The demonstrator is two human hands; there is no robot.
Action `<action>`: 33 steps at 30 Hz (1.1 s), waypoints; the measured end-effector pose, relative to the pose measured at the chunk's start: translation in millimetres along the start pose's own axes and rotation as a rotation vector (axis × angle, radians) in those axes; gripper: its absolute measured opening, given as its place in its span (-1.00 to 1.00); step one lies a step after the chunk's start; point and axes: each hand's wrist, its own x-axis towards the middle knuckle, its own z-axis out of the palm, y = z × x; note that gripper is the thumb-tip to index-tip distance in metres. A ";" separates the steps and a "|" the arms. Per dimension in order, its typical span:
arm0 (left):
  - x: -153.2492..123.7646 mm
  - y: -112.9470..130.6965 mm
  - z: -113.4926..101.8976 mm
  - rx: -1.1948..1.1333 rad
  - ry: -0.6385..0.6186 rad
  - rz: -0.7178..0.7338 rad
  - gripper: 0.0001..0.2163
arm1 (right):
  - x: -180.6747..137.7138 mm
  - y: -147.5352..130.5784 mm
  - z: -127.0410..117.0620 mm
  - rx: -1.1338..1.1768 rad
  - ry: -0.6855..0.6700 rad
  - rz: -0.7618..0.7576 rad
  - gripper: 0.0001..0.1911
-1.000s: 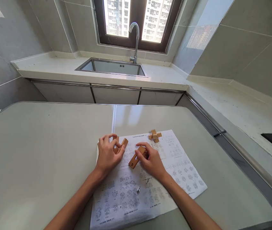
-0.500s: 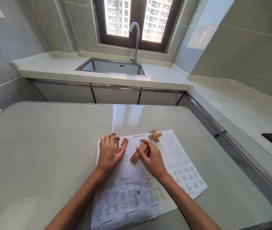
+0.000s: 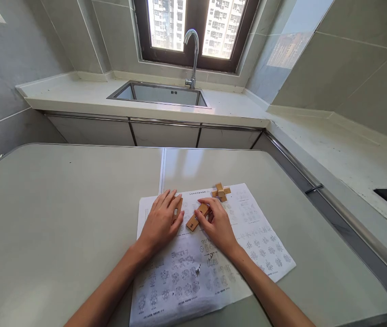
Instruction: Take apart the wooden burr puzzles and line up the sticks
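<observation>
From the head camera, both bare forearms reach in from the bottom edge and meet over a printed sheet [image 3: 213,272] lying on the pale table [image 3: 60,218].

The left hand [image 3: 161,222] lies palm down with its fingers stretched forward and close together, flat over a small wooden block [image 3: 178,204]. Only the far end of that block peeks out past the fingertips, so it is hard to say whether the hand grips it or just rests on it.

The right hand [image 3: 217,225] is curled, with thumb and fingers pinched on the near upper end of a wooden bar [image 3: 196,217]. The bar lies slantwise on the sheet between the two hands, its lower end pointing toward the left hand. It is light brown, with a notch cut in it and a small dark mark near the lower end that is too small to read.

Just beyond the right hand, near the sheet's far edge, sits a wooden cross [image 3: 221,192] of interlocked pieces, apart from both hands.

The sheet is covered in rows of small diagrams, too fine to make out; the arms hide part of it. Farther off, a sink [image 3: 125,93] and tap [image 3: 193,50] stand below a window [image 3: 196,27].
</observation>
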 end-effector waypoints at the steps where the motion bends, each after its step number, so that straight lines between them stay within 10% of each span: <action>1: -0.3 0.4 -0.1 -0.013 -0.012 0.028 -0.55 | 0.0 -0.1 0.3 -0.010 0.004 -0.006 -0.76; 21: -2.3 11.1 -16.0 -0.172 -0.130 0.328 -0.28 | -3.1 -9.1 1.1 0.032 -0.007 -0.058 -0.77; 33: -1.4 11.5 -12.6 -0.095 -0.075 0.246 -0.53 | -3.8 -11.8 -2.4 0.121 -0.111 -0.025 -0.56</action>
